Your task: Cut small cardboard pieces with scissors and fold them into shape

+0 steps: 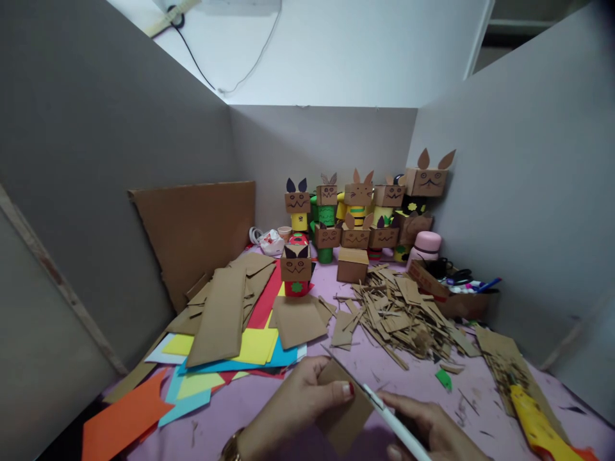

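Near the front of the table, my left hand (pixel 312 394) is closed on a small piece of brown cardboard (pixel 343 419), thumb on top. A watch (pixel 231 446) is on that wrist. My right hand (pixel 430 426) grips what looks like a white utility knife (pixel 396 422). Its thin blade (pixel 342 366) lies along the cardboard's upper right edge. Part of my right fingers is hidden behind the handle and cut off by the bottom of the picture.
Coloured paper (pixel 192 384) and cardboard sheets (pixel 218 314) lie left. Cardboard scraps (pixel 396 317) are heaped on the right, near a box of pens and scissors (pixel 464 301) and a yellow glue gun (pixel 535 416). Box-headed cardboard figures (pixel 355 237) stand behind, between grey partitions (pixel 321 137).
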Demonstrator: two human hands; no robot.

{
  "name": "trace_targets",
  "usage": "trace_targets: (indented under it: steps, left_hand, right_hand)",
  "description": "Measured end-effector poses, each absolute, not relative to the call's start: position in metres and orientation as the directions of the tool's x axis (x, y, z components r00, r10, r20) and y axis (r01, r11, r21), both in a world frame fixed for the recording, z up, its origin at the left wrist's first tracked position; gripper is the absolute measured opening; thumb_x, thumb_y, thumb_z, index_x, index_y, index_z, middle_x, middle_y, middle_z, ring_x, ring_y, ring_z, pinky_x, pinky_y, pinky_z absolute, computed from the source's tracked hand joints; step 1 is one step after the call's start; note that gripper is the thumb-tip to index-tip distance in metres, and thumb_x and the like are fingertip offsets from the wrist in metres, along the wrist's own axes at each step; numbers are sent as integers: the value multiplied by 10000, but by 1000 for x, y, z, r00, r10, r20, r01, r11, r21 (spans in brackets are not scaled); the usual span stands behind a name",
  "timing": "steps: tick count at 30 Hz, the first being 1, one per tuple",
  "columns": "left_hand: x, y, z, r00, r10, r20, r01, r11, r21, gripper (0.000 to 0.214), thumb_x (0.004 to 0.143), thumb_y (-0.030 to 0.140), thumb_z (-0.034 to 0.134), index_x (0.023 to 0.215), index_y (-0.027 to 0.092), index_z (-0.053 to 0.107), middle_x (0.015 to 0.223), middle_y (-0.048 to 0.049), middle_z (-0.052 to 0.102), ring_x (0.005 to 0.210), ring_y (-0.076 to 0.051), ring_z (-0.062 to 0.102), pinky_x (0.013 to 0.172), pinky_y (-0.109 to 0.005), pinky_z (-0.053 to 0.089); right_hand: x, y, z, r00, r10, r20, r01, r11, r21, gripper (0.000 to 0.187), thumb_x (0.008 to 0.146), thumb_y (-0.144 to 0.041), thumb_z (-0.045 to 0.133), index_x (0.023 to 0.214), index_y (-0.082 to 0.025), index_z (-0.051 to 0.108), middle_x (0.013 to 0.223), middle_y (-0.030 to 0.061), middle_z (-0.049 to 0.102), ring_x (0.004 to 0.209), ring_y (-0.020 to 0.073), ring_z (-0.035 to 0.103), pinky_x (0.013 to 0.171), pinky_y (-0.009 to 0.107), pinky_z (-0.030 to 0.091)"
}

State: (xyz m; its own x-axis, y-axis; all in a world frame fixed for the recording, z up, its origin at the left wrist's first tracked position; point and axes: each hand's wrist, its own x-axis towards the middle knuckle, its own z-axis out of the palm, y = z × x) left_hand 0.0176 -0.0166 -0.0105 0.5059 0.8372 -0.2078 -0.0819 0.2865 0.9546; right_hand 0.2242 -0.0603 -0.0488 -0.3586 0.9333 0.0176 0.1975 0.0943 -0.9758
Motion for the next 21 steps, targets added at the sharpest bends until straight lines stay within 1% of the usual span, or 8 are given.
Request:
trace_targets:
  steps: [3,6,8,10,12,15,18,21]
  left_hand:
    - [20,-16,-12,483,861,-158,-129,248,960,191,643,274,696,712,127,596,639,-9,607,557,-102,536,513,-198,371]
    - [24,-15,-15,399,901,-168,-191,261,946,194,692,311,655,764,141,596,674,-5,605,578,-104,537,540,-204,399]
    - [26,-14,-19,373,913,-169,-249,273,929,214,731,348,610,805,148,601,702,-13,613,599,-115,545,555,-219,424]
    - [28,-14,-22,361,918,-162,-300,279,912,205,752,337,589,841,153,606,736,-20,629,631,-124,560,580,-230,444]
    - [30,-14,-26,363,919,-155,-336,284,898,185,756,298,588,872,154,608,772,-29,648,658,-128,574,608,-232,453]
    - [34,-15,-30,388,911,-140,-379,295,877,214,757,258,588,945,156,594,842,-54,674,698,-144,601,645,-247,462]
    - [39,-19,-33,393,912,-114,-424,290,858,259,751,245,596,996,161,576,886,-69,687,738,-167,623,668,-266,472]
    - [46,-24,-34,407,906,-120,-444,311,841,280,744,263,610,1004,163,579,896,-71,695,745,-174,634,651,-256,476]
  right_hand:
    - [223,-53,-60,-267,963,-24,173,24,-985,575,609,-412,714,1110,-153,602,697,23,606,592,146,533,551,239,457]
    - [221,-45,-60,-127,988,-87,153,-68,-986,624,573,-416,732,1108,-133,580,607,-16,534,457,85,418,433,201,376]
    - [219,-43,-55,-69,991,-117,134,-107,-985,651,573,-426,724,1127,-132,551,550,-51,472,412,65,350,388,185,316]
    - [217,-43,-51,-47,992,-113,104,-108,-989,648,570,-418,726,1124,-137,541,514,-76,423,407,61,321,376,177,277]
    - [214,-43,-50,-44,997,-65,45,-63,-997,618,550,-385,747,1088,-146,558,538,-69,447,432,64,337,389,175,275]
    - [206,-44,-50,-17,999,31,-96,29,-995,573,532,-322,770,1047,-166,571,665,-28,541,511,84,425,450,182,338]
    - [196,-45,-47,29,999,46,-233,52,-971,596,527,-266,774,1070,-184,541,686,-27,560,568,112,490,497,195,388]
    - [189,-47,-42,7,998,63,-344,61,-937,593,519,-220,767,1064,-198,533,675,-32,574,579,128,523,524,211,419]
